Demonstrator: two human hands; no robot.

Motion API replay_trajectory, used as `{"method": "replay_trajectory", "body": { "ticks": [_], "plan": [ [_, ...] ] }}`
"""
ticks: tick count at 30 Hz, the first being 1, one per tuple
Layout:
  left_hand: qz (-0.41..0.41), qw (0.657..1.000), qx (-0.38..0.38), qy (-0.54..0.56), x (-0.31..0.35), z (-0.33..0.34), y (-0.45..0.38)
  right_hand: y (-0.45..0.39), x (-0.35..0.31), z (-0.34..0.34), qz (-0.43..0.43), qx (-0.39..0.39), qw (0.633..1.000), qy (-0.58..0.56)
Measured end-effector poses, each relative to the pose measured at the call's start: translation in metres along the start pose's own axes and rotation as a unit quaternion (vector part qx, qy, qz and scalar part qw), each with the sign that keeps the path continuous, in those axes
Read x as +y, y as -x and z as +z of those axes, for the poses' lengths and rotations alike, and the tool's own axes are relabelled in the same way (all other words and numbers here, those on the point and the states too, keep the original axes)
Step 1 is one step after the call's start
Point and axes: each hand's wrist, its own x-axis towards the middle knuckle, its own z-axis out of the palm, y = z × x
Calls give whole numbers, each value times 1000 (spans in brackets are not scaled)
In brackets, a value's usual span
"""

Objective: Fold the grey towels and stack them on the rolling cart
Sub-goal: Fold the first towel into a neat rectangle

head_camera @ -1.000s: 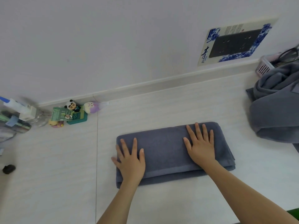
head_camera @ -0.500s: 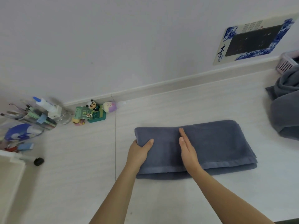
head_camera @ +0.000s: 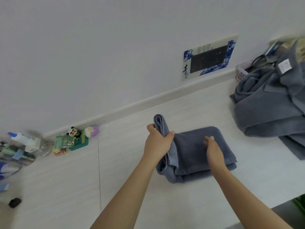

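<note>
A folded grey towel (head_camera: 191, 146) lies on the white tabletop (head_camera: 115, 179). My left hand (head_camera: 156, 142) grips its left end, which stands lifted upright and curls over towards the right. My right hand (head_camera: 212, 149) lies edge-on with straight fingers across the middle of the towel, pressing it down. A heap of unfolded grey towels (head_camera: 270, 103) sits at the right edge of the table. The rolling cart is out of view.
A pink basket (head_camera: 241, 71) stands behind the heap against the wall. At the left are small panda and doll figurines (head_camera: 74, 139), a glass jar (head_camera: 42, 147), pens and a black cap (head_camera: 14, 202). A blue-framed socket plate (head_camera: 209, 58) is on the wall.
My left hand took hold of the towel's left end and lifted it up, swinging it rightward. My right hand turned on edge at the towel's middle. The camera view shifted left.
</note>
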Motion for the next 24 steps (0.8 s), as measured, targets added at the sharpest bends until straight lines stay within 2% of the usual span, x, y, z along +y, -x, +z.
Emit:
{"method": "replay_trajectory", "body": {
  "ticks": [2, 5, 8, 10, 14, 20, 22, 24],
  "plan": [
    [10, 1000, -7, -1, 10, 11, -3, -2, -1, -8, 38, -59, 997, 33],
    [40, 999, -15, -14, 32, 47, -9, -13, -5, -26, 73, -141, 985, -61],
    [69, 996, -35, -49, 47, 98, -15, -28, -11, -53, 120, -218, 956, -157],
    [58, 995, -46, -64, 51, 130, -20, -35, -9, -68, 159, -244, 932, -217],
    [34, 995, -38, -89, 43, 174, -33, -43, 0, -81, 202, -243, 909, -271],
    [8, 989, -75, -129, 25, 192, -48, -45, 2, -86, 190, -284, 896, -283],
    [0, 985, -103, -137, 22, 191, -49, -42, -7, -86, 150, -292, 911, -249],
    [-48, 986, -144, -64, 22, 187, -50, -41, -17, -82, 77, -270, 954, -106]
  ]
}}
